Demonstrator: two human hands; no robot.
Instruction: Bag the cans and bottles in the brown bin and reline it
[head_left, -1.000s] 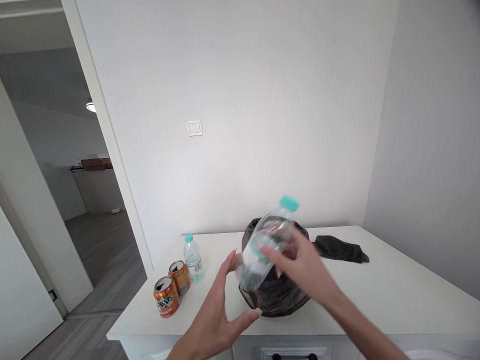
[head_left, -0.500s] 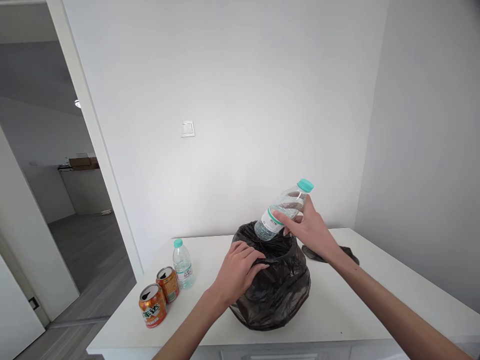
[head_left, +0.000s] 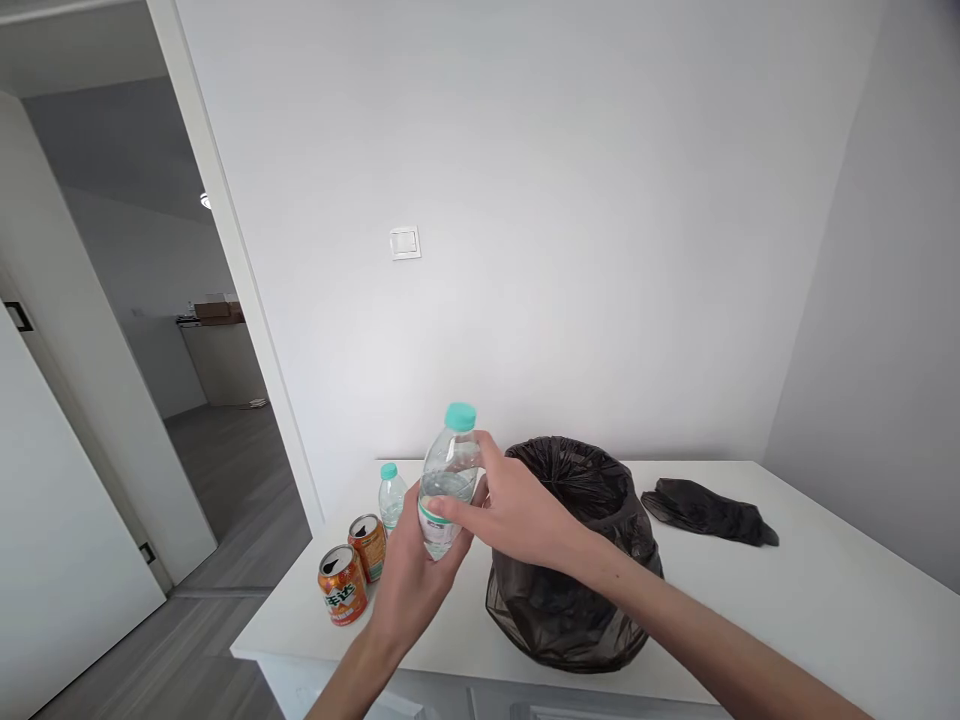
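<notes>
A clear plastic bottle [head_left: 448,470] with a teal cap is held between both hands, nearly upright above the counter. My left hand [head_left: 414,575] wraps round its lower part. My right hand [head_left: 517,505] grips the bottle's side, thumb across the label. Just right of the hands stands a bin lined with a black plastic bag [head_left: 574,610], its mouth open at the top. Left of my left hand are a second teal-capped bottle [head_left: 391,497], partly hidden, and two orange drink cans, one in front [head_left: 343,588] and one behind [head_left: 369,547].
A crumpled black plastic bag [head_left: 705,510] lies on the right of the white counter [head_left: 795,620]. Behind the counter is a wall with a light switch [head_left: 406,243]. An open doorway with a grey floor [head_left: 225,500] is at the left.
My right hand has lifted the bottle from over the bin's mouth and moved it left. My left hand has let go of the bag's rim and taken hold of the bottle. The view has shifted.
</notes>
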